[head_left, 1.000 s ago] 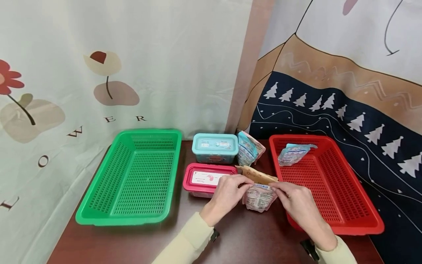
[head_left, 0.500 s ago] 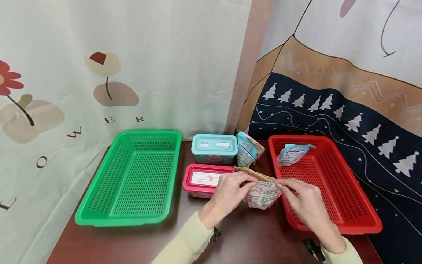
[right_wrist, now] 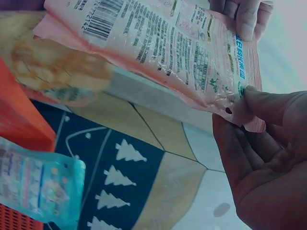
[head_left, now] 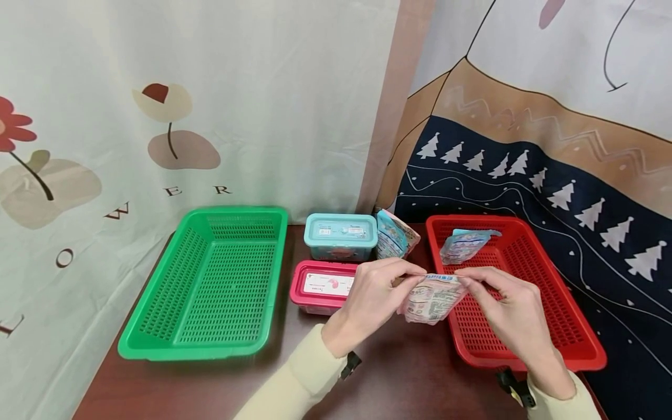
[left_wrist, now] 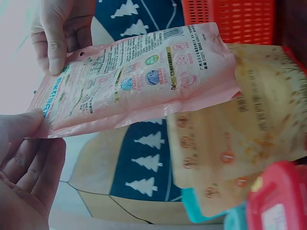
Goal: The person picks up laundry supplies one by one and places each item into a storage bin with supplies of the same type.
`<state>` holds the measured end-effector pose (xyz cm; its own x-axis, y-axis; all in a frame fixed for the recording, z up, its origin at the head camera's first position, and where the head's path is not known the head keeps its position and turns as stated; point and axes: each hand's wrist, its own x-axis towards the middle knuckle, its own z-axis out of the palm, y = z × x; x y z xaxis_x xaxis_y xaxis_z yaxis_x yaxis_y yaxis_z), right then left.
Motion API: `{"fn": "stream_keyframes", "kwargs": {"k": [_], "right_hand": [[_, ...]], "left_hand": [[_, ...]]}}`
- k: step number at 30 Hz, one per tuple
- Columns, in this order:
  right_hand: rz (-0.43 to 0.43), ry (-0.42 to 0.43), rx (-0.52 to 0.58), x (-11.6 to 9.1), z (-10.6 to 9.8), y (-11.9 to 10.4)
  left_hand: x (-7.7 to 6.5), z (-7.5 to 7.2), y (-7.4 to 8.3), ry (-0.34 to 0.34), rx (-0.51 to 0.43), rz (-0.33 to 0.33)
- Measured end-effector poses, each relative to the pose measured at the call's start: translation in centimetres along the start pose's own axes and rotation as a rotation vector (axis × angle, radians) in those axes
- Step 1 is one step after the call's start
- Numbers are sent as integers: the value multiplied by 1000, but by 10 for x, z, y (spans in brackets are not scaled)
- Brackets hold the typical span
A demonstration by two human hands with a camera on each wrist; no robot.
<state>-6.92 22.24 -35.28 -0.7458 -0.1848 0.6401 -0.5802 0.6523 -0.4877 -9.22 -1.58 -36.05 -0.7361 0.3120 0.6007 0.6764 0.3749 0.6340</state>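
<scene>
A pink printed pouch [head_left: 433, 298] hangs above the table, held by its sealed top edge. My left hand [head_left: 374, 297] pinches the left corner between thumb and fingers. At the other corner, my right hand [head_left: 517, 306] pinches the same edge, near a small punched hole seen in the right wrist view. The pouch's lower end is off the table, beside the near-left wall of the red basket [head_left: 572, 303]. Behind the pouch in the left wrist view stands a tan paper-look bag [left_wrist: 259, 110]; the head view mostly hides it.
Left of the hands is a pink-lidded box [head_left: 325, 284], with a light-blue box [head_left: 341, 230] behind it. Blue and pink pouches [head_left: 391, 236] lean beside that. Another blue pouch [head_left: 464, 246] lies in the red basket. A green basket [head_left: 228, 291] stands at left.
Both hands have raised the pink pouch and carried it a little to the right, away from the tan bag. The baskets and boxes stay put.
</scene>
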Motion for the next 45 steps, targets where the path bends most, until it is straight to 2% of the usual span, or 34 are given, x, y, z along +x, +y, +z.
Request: {"fn": "stream_keyframes", "kwargs": {"k": [7,13,17,22,29,32,34,37,41,45], "right_hand": [[18,43,24,9,-15,1],[57,54,36,14,-29,8],[101,48,52,20,-39,13],[189,59,42,26,-50,23],[230,68,21,31,-62,39],[275,61,14,33,-67,47],[306,53,10,34,-69,53],[353,38,10,35,-71,63],[403,22,12,35,-72,79],[423,-25,-7,36,-74,97]], "left_hand": [[17,-2,12,-9,-20,59],[31,4,22,-20,-49,84],[41,10,28,-14,-77,78],[55,16,34,-40,-54,59],[74,27,35,-107,-7,87],[82,33,33,-123,-2,103],[87,37,32,-134,35,105],[95,44,30,-154,56,80],[105,57,25,-197,64,13],[113,71,17,-232,114,-22]]}}
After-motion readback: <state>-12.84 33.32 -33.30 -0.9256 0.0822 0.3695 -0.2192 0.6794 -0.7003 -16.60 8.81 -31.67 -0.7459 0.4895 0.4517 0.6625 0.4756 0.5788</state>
